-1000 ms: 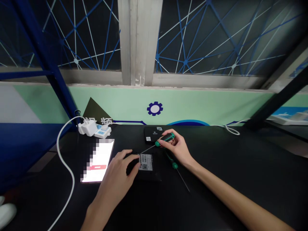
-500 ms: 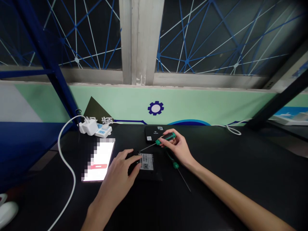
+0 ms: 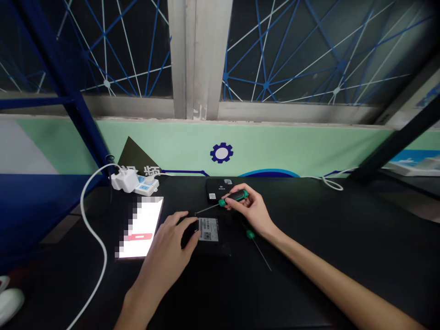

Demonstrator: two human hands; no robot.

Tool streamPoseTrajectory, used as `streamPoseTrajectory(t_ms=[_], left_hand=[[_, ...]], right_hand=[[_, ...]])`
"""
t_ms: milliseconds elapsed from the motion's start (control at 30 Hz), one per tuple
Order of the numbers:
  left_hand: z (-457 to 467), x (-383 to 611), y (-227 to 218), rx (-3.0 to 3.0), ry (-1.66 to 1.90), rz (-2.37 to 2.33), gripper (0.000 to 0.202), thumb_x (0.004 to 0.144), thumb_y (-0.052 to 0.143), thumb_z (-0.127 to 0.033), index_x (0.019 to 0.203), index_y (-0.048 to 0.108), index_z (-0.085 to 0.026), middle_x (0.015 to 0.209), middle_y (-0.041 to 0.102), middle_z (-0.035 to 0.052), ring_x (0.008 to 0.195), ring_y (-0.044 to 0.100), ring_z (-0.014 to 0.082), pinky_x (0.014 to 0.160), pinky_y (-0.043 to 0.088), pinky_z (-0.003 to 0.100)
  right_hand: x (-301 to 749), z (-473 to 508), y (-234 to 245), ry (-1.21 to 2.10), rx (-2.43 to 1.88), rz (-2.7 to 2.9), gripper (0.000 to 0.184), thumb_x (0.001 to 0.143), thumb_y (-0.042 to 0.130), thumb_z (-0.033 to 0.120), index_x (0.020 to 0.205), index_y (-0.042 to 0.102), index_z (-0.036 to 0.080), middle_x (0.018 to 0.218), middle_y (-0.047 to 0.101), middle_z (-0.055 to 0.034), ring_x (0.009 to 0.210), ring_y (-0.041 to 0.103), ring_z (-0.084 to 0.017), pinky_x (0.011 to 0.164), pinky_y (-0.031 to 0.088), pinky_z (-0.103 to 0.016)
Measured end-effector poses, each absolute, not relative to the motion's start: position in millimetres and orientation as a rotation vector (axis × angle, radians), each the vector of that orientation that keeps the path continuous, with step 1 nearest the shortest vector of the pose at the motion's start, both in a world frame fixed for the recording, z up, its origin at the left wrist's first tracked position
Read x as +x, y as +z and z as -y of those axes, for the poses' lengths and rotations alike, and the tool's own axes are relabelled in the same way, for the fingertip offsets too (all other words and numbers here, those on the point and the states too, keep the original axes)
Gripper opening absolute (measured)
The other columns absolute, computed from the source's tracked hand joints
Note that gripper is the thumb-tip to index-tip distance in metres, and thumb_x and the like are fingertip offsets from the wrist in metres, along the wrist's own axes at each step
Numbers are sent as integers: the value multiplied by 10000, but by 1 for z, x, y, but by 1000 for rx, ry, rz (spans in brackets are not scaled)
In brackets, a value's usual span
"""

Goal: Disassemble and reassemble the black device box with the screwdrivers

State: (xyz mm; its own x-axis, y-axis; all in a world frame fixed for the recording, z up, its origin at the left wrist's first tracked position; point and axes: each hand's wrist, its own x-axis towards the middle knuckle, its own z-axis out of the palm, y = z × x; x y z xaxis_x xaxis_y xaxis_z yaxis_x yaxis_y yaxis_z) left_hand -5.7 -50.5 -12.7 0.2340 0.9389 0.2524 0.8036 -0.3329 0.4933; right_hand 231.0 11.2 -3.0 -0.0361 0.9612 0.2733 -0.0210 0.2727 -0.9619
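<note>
A flat black device [image 3: 209, 250] with a white printed label [image 3: 208, 229] lies on the dark table. My left hand [image 3: 175, 238] rests over its left side, fingers spread, fingertips by the label's edge. In my right hand [image 3: 252, 208] is a green and black screwdriver [image 3: 237, 196], gripped by the handle between thumb and fingers. Its thin shaft slants down to the left, the tip at the device's far left corner. Whether the tip sits in a screw is too small to tell. A second screwdriver [image 3: 250, 234] lies below my right hand, its shaft pointing toward me.
Behind the device sits a black box [image 3: 215, 187] with small stickers. A lit, partly pixelated screen [image 3: 144, 229] lies left of my left hand. Farther left are a white power strip [image 3: 147, 187] with plugs, a white cable [image 3: 102, 240] and a white object [image 3: 10, 302] at the edge.
The screwdriver in my right hand has shifted slightly left and its shaft lies a little flatter. My left hand keeps its place on the device. The whole view has moved slightly.
</note>
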Motion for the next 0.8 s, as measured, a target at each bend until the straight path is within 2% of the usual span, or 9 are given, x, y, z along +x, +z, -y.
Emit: streamPoseTrajectory(t_ms=[400, 800], left_hand=[[51, -3, -14, 2282, 690, -1654, 394, 994, 461, -405, 1332, 610, -270, 1393, 564, 73, 1263, 548, 285, 1029, 488, 470], [51, -1, -11, 2259, 653, -1675, 398, 994, 446, -390, 1339, 603, -267, 1395, 564, 71, 1247, 564, 279, 1000, 510, 457]], right_hand=[[231, -13, -7, 1018, -996, 1348, 408, 680, 862, 440, 875, 581, 217, 772, 735, -17, 616, 701, -165, 580, 553, -257], [234, -15, -5, 958, -1000, 1252, 461, 633, 882, 477, 853, 567, 222, 758, 738, -24, 590, 688, -170, 598, 573, -289]])
